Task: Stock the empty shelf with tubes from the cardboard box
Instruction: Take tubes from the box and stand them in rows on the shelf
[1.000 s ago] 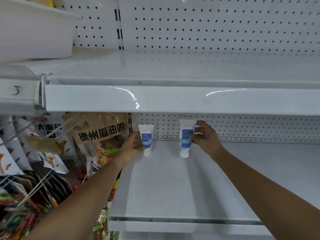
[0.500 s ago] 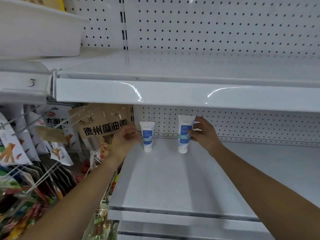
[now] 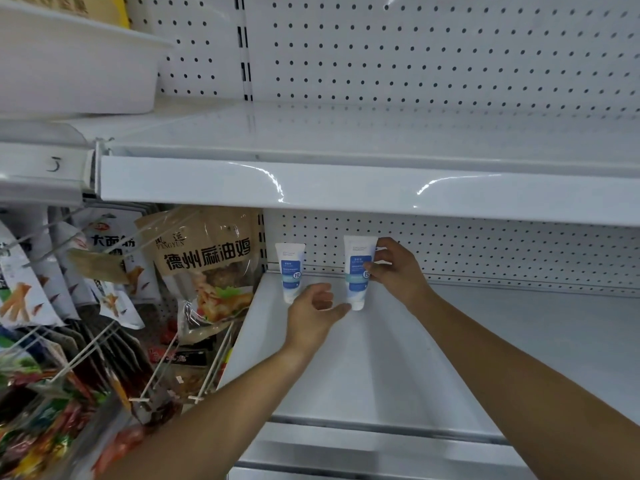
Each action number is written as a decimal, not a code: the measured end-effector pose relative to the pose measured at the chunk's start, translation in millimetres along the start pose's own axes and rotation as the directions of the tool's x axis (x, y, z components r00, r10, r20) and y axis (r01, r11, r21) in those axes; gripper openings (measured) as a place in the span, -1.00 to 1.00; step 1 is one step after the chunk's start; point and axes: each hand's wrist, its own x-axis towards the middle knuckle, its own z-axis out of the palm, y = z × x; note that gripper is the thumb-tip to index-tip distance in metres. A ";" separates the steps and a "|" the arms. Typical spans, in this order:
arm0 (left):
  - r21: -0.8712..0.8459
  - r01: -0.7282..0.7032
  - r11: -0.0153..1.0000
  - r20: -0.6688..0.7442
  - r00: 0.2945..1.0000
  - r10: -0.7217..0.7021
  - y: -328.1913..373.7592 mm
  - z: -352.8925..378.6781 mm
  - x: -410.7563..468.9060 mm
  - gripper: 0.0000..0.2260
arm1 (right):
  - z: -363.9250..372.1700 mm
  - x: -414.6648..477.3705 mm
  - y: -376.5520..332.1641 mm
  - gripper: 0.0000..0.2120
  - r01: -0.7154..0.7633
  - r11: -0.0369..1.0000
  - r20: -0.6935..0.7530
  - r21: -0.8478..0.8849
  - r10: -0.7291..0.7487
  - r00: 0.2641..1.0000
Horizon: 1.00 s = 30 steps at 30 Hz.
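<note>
Now, head cam: 2 tubes stand cap-down at back-left of shelf (image 3: 381, 358), by pegboard wall (image 3: 485, 251), prob. to start tidy back row. Left tube (image 3: 290, 271) stands free. Right hand (image 3: 398, 271) pinches right tube (image 3: 358, 271) w/ thumb + fingers, steadying it upright. Left hand (image 3: 315, 313) loose, grips nothing, reaches twd right tube's cap. Vs 1 s ago: left hand let go of left tube, moved right.
</note>
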 end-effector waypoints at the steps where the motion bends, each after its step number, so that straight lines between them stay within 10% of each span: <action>1: 0.017 0.006 1.000 -0.007 1.000 -0.006 0.4 6.2 0.7 -0.52 | 1.0 0.5 1.7 -0.68 -0.001 1.000 -0.003 0.000 0.001 1.000; 30: 0.093 -0.063 0.994 -0.017 0.998 0.065 -25.3 29.6 52.3 -0.71 | 30.4 35.3 41.5 -0.70 0.019 0.977 0.034 -0.212 -0.012 0.999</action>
